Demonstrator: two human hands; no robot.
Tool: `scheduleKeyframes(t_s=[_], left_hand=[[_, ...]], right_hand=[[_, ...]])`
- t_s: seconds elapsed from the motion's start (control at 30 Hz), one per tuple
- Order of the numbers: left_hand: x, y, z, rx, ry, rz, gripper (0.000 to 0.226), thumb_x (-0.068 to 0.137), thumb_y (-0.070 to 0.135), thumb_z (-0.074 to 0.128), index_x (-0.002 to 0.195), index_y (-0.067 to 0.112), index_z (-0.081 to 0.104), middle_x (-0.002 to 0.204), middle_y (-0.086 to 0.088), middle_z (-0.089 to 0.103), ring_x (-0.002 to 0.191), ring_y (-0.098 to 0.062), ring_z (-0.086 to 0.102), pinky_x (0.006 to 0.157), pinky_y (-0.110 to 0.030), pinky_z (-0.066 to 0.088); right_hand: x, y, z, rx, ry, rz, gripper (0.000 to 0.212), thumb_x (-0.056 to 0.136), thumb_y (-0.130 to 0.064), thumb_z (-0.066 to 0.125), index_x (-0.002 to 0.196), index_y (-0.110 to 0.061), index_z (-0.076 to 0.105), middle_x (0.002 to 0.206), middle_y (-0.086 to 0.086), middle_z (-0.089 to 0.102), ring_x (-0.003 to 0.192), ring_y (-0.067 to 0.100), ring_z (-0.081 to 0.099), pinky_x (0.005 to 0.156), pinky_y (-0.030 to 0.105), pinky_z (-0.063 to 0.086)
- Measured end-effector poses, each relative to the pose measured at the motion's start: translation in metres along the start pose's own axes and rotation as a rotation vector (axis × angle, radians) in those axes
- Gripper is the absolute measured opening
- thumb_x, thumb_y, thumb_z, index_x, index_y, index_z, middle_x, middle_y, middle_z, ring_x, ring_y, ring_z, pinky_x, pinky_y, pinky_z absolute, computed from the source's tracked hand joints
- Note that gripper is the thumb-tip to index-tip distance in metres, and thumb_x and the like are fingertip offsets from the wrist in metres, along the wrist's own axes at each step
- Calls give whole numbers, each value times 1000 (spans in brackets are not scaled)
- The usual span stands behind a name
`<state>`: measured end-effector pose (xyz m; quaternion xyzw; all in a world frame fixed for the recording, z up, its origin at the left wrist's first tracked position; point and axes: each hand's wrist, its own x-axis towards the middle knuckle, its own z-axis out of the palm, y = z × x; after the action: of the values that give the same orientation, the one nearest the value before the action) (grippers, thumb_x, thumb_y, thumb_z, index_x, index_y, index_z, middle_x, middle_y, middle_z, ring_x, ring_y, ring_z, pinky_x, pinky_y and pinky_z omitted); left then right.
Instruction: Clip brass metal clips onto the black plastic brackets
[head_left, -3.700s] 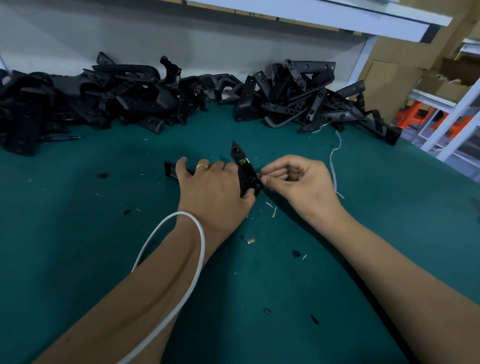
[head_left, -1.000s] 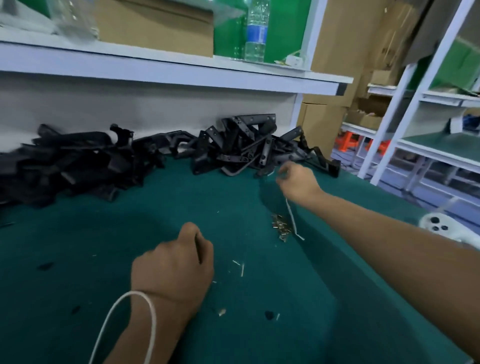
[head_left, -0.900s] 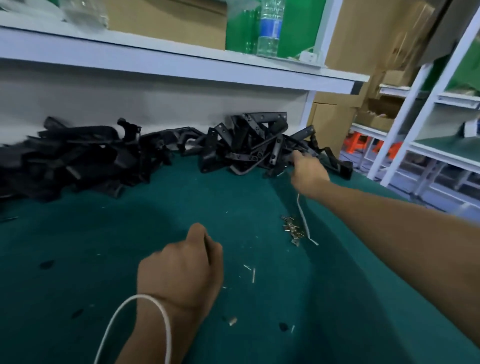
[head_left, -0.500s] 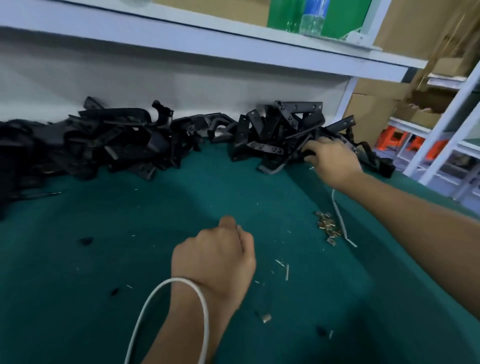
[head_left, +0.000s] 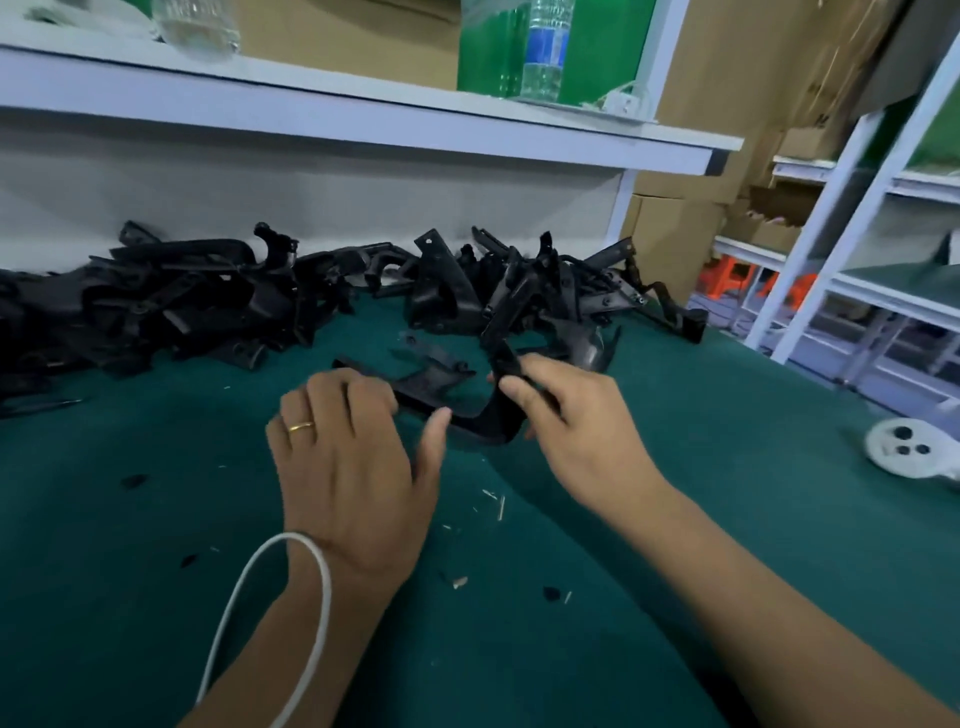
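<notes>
Both hands meet over the green mat (head_left: 727, 467) on a single black plastic bracket (head_left: 483, 415), a bent piece with one arm running toward the left and another rising toward the back. The right hand (head_left: 576, 426) grips the upright arm near the bend, thumb on the near face and fingers curled round the far side. The left hand (head_left: 353, 467) takes the other end: its fingers curl over the bracket's left arm and the thumb lies along the lower edge by the bend, so the part is held between the two hands just above the mat; whether its underside touches the mat cannot be told, since the picture is blurred there. A gold ring (head_left: 301, 427) sits on one left finger and a white cord (head_left: 306, 597) loops round the left wrist. Behind the hands, along the wall, lies a long heap of black brackets (head_left: 171, 306) on the left and a second tangle of brackets (head_left: 545, 291) on the right, the held bracket just in front of the latter. No brass clip can be made out in either hand. Small pale scraps (head_left: 496, 504) lie on the mat between the forearms. At the right edge rests a white controller (head_left: 904, 452). On the white shelf (head_left: 363, 119) above stands a water bottle (head_left: 545, 52).
</notes>
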<state>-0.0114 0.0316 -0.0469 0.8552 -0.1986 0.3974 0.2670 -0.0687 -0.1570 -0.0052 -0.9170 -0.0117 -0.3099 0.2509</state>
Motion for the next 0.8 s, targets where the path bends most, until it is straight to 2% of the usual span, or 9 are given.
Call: scheduleKeyframes(t_s=[0.07, 0.13, 0.23, 0.3, 0.37, 0.43, 0.5, 0.67, 0.8], left_hand=[[-1, 3, -2, -6, 53, 66, 50, 96, 57, 56, 111, 10, 53, 116, -15, 47, 103, -37, 44, 91, -51, 34], [-1, 8, -1, -12, -49, 169, 53, 95, 60, 56, 118, 12, 56, 119, -12, 53, 107, -38, 48, 98, -51, 33], [2, 9, 1, -181, -453, 91, 50, 97, 72, 40, 105, 23, 48, 90, 3, 62, 85, -24, 60, 74, -38, 44], [4, 6, 5, -187, -624, 30, 51, 89, 76, 33, 102, 27, 39, 85, 4, 59, 79, -22, 57, 66, -37, 43], [4, 4, 8, -136, -618, 57, 51, 88, 73, 34, 108, 26, 41, 87, 3, 57, 81, -22, 52, 72, -36, 40], [3, 5, 8, -115, -610, 60, 52, 86, 73, 34, 110, 29, 45, 88, 6, 56, 81, -18, 45, 83, -36, 41], [2, 5, 9, -110, -604, 55, 50, 84, 76, 36, 103, 30, 48, 86, 10, 56, 82, -17, 43, 92, -37, 40], [0, 2, 13, 31, -584, 101, 45, 87, 73, 39, 86, 29, 48, 81, 11, 60, 96, -22, 54, 92, -41, 37], [0, 2, 15, 57, -576, 114, 44, 87, 72, 36, 81, 30, 49, 80, 10, 58, 96, -21, 54, 92, -42, 38]], right_hand=[[-6, 1, 8, -34, -62, -11, 28, 106, -32, 57, 81, -20, 52, 73, -7, 55, 73, 20, 56, 68, 49, 49], [-11, 1, 15, 22, -176, -57, 20, 104, -27, 60, 85, -21, 61, 75, -10, 59, 74, 13, 58, 70, 43, 50], [-13, 8, 10, 198, -291, -75, 12, 102, -22, 66, 97, -16, 75, 85, -18, 67, 73, -3, 64, 69, 12, 44], [-8, 23, -4, 170, -241, -53, 21, 102, -31, 66, 101, -14, 78, 90, -14, 70, 73, -3, 65, 69, 16, 46], [-1, 49, -20, 23, -75, 33, 26, 105, -35, 61, 104, -16, 79, 94, -6, 71, 78, 7, 65, 72, 35, 53], [5, 75, -33, -211, 54, 183, 22, 105, -33, 59, 106, -22, 78, 103, -3, 70, 91, 16, 64, 82, 43, 54], [6, 92, -36, -298, 35, 294, 19, 105, -34, 59, 108, -28, 77, 108, -4, 67, 95, 18, 61, 87, 44, 54], [6, 97, -17, -239, -138, 351, 22, 100, -42, 67, 102, -24, 79, 105, 0, 59, 99, 21, 56, 87, 45, 52], [11, 92, -13, -257, -128, 341, 11, 92, -35, 78, 90, -24, 78, 100, 1, 60, 98, 21, 54, 82, 34, 45]])
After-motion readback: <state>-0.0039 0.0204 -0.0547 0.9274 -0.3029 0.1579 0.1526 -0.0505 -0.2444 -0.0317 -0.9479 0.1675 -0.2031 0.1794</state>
